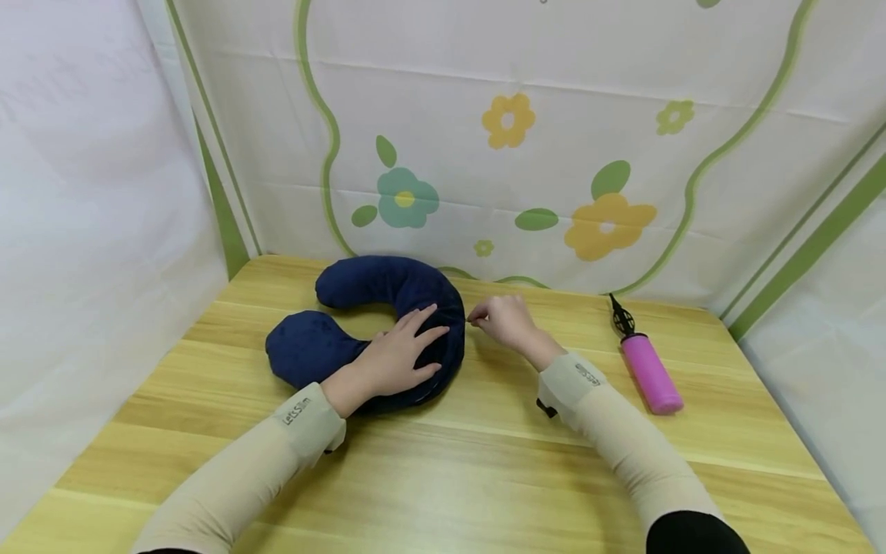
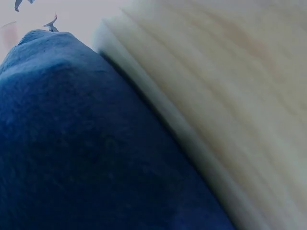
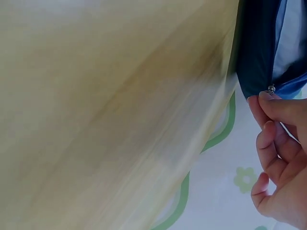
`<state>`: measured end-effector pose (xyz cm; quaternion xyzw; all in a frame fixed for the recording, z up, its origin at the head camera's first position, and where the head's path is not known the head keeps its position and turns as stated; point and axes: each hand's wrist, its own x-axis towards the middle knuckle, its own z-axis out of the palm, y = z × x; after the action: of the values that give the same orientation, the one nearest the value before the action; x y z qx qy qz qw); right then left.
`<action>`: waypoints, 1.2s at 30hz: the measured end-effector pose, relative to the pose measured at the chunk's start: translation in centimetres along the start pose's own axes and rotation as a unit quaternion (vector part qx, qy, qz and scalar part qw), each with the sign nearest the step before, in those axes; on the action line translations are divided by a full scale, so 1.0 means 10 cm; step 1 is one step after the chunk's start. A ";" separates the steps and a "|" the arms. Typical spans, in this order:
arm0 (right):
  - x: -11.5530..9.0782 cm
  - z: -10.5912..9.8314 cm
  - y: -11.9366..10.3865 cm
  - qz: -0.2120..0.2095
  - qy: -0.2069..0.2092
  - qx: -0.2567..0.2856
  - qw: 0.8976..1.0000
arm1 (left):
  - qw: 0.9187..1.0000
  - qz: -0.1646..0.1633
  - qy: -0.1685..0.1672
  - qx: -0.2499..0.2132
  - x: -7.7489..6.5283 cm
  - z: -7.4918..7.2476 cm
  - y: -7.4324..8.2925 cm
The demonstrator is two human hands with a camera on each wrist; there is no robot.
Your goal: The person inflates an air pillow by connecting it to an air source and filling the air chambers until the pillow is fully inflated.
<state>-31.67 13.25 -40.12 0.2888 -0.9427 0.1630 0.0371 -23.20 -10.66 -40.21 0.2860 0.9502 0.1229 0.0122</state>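
A navy blue U-shaped neck pillow [image 1: 422, 281] lies on the wooden table, its opening toward the left. My left hand [image 1: 394, 354] rests on top of it with the fingers spread. At the pillow's right edge, my right hand [image 1: 508, 319] pinches a small zipper pull [image 3: 271, 89] between thumb and forefinger. In the right wrist view the zipper is partly open, and a pale inner layer [image 3: 289, 38] shows through the gap. Dark blue plush fabric [image 2: 81, 134] fills much of the left wrist view.
A pink hand pump [image 1: 652, 373] with a black nozzle lies on the table [image 1: 457, 485] to the right. Behind the table hangs a white curtain [image 1: 443, 100] printed with flowers and green wavy lines. More white cloth hangs at both sides.
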 end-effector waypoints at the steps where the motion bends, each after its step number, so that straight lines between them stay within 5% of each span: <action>1: -0.02 0.00 -0.01 -0.003 -0.002 0.001 1.000 | 1.000 -0.001 0.000 0.000 0.00 0.00 0.00; 12: -0.24 -0.02 -0.18 -0.065 -0.001 0.021 0.998 | 1.000 0.004 0.007 -0.002 0.00 0.01 0.00; 22: -0.40 0.01 -0.32 -0.061 -0.040 0.082 0.994 | 1.000 0.005 0.014 0.000 0.00 0.04 0.01; 36: -0.60 0.02 -0.47 -0.121 -0.036 0.087 0.988 | 1.000 0.005 0.026 -0.015 -0.04 0.03 0.03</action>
<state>-24.12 12.71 -39.99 0.4081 -0.8839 0.2284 -0.0027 -22.71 -10.55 -40.43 0.2878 0.9467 0.1444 -0.0085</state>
